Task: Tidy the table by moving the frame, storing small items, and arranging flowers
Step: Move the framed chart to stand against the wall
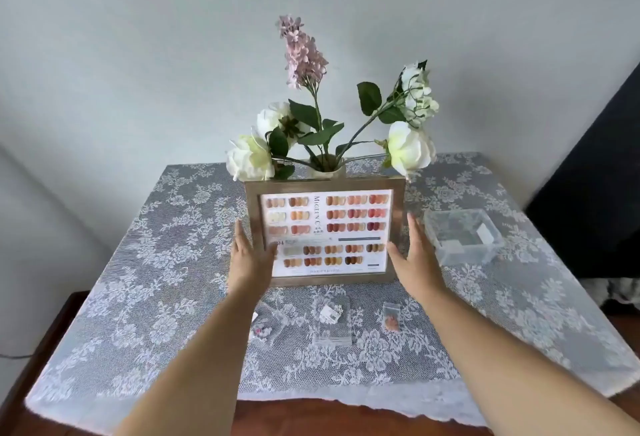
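A picture frame (325,189) holding a chart of nail colours stands upright at the table's middle. My left hand (251,259) is at its left edge with the thumb over the lower left of the chart. My right hand (415,259) is at its right edge, fingers spread. Whether either hand grips the frame is unclear. Behind the frame a pale vase (325,169) holds white flowers (408,148) and a pink stem (304,54). Three small clear bags lie in front: left bag (268,326), middle bag (330,323), right bag (391,318).
A clear plastic box (464,236) stands open to the right of the frame. A white lace cloth (145,279) covers the wooden table, whose bare edge (311,415) shows nearest me. A dark object (595,193) stands at the right, beside the table.
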Demonstrator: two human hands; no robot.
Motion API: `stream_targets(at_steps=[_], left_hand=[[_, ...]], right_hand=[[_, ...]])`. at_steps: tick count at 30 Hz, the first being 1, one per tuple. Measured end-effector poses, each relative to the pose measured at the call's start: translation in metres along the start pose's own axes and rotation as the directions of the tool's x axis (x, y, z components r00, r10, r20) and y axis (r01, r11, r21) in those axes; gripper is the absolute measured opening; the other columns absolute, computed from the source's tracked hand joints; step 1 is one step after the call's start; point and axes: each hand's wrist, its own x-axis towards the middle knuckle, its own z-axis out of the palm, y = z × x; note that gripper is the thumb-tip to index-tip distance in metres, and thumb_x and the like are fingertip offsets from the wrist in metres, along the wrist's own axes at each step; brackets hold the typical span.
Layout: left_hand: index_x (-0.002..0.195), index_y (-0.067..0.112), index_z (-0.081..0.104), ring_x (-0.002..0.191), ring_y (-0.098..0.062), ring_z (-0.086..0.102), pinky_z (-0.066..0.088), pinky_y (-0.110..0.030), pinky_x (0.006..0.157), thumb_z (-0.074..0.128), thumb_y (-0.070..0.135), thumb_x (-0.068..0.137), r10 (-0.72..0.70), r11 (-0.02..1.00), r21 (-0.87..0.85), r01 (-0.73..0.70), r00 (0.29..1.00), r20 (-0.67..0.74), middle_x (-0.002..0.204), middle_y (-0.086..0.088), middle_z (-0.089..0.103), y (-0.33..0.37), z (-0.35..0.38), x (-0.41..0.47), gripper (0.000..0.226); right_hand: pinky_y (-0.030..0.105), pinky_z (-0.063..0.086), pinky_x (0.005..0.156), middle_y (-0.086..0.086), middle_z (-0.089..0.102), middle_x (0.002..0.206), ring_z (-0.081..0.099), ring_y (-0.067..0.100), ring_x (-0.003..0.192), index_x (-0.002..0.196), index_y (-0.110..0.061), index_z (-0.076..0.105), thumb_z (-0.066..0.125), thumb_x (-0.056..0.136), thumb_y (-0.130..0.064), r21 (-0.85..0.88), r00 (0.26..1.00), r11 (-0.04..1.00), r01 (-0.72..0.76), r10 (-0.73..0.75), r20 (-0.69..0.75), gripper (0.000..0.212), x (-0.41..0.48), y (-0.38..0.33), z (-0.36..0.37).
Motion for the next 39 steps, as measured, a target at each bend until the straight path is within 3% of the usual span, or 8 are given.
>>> stream_targets(at_steps=[4, 8, 17, 19, 26, 28, 33, 39], left_hand=[[0.135, 0.022, 0.027, 0.092, -0.032, 0.064, 0.053, -0.051, 0.080, 0.051, 0.022, 0.091, 0.007, 0.993, -0.116, -0.015, 0.998, -0.068, 0.118, -0.011, 0.061, -0.006, 0.006, 0.021, 0.050], [0.119, 0.034, 0.040, 0.063, -0.014, 0.060, 0.050, -0.029, 0.054, 0.045, 0.020, 0.094, -0.030, 0.987, -0.160, 0.000, 0.983, -0.184, 0.088, 0.006, 0.062, -0.008, 0.014, 0.024, 0.029], [0.126, 0.039, 0.038, 0.066, -0.011, 0.060, 0.048, -0.025, 0.057, 0.054, 0.012, 0.088, -0.084, 0.967, -0.254, 0.009, 0.955, -0.284, 0.089, 0.010, 0.059, -0.014, -0.009, -0.012, 0.049], [0.124, 0.041, 0.038, 0.063, -0.007, 0.060, 0.048, -0.024, 0.049, 0.053, 0.011, 0.089, -0.080, 0.966, -0.259, -0.001, 0.950, -0.302, 0.087, 0.008, 0.061, -0.017, -0.025, -0.024, 0.049], [0.123, 0.049, 0.033, 0.074, -0.021, 0.065, 0.057, -0.043, 0.063, 0.052, 0.015, 0.089, -0.156, 0.961, -0.275, 0.037, 0.891, -0.426, 0.092, 0.005, 0.063, -0.038, -0.099, -0.077, 0.051], [0.125, 0.050, 0.030, 0.076, -0.020, 0.065, 0.057, -0.044, 0.065, 0.052, 0.014, 0.089, -0.165, 0.958, -0.285, 0.027, 0.866, -0.472, 0.094, 0.004, 0.062, -0.050, -0.118, -0.087, 0.055], [0.128, 0.049, 0.029, 0.075, -0.015, 0.063, 0.052, -0.033, 0.059, 0.053, 0.017, 0.089, -0.191, 0.963, -0.264, 0.049, 0.817, -0.545, 0.096, 0.001, 0.065, -0.085, -0.172, -0.088, 0.056], [0.128, 0.048, 0.031, 0.066, -0.003, 0.057, 0.039, -0.021, 0.049, 0.053, 0.022, 0.090, -0.171, 0.976, -0.208, 0.064, 0.816, -0.552, 0.104, 0.000, 0.068, -0.132, -0.240, -0.052, 0.051]], right_hand=[[0.034, 0.036, 0.099, 0.006, 0.036, 0.146, 0.039, 0.024, 0.130, 0.145, -0.021, 0.018, 0.054, 0.091, -0.031, 0.138, 0.997, 0.990, -0.018, 0.027, -0.066, 0.065, 0.014, -0.004, 0.013], [0.043, 0.052, 0.087, 0.014, 0.061, 0.120, 0.059, 0.029, 0.104, 0.141, -0.015, 0.031, 0.054, 0.090, -0.018, 0.166, 0.985, 0.986, -0.008, 0.036, -0.167, 0.056, 0.019, -0.003, 0.020], [0.036, 0.055, 0.070, 0.009, 0.065, 0.107, 0.063, 0.022, 0.090, 0.136, -0.015, 0.038, 0.052, 0.091, -0.021, 0.123, 0.984, 0.987, 0.104, -0.084, -0.157, 0.048, 0.004, -0.019, 0.004], [0.035, 0.057, 0.065, 0.007, 0.066, 0.106, 0.064, 0.020, 0.084, 0.136, -0.015, 0.037, 0.052, 0.091, -0.022, 0.121, 0.985, 0.983, 0.140, -0.126, -0.116, 0.047, -0.002, -0.028, 0.004], [0.032, 0.057, 0.052, 0.007, 0.066, 0.094, 0.063, 0.016, 0.067, 0.134, -0.018, 0.037, 0.054, 0.090, -0.016, 0.199, 0.953, 0.932, 0.302, -0.301, -0.032, 0.047, -0.024, -0.086, 0.025], [0.037, 0.058, 0.056, 0.006, 0.067, 0.096, 0.064, 0.017, 0.072, 0.127, -0.020, 0.041, 0.054, 0.090, -0.016, 0.226, 0.940, 0.916, 0.330, -0.341, 0.010, 0.040, -0.030, -0.106, 0.035], [0.035, 0.057, 0.060, 0.001, 0.069, 0.094, 0.065, 0.016, 0.074, 0.121, -0.025, 0.042, 0.056, 0.089, -0.018, 0.275, 0.911, 0.886, 0.375, -0.406, 0.066, 0.035, -0.040, -0.162, 0.072], [0.015, 0.046, 0.043, -0.007, 0.064, 0.080, 0.059, 0.004, 0.060, 0.121, -0.024, 0.043, 0.056, 0.089, -0.017, 0.289, 0.913, 0.879, 0.378, -0.406, 0.041, 0.035, -0.051, -0.229, 0.128]])
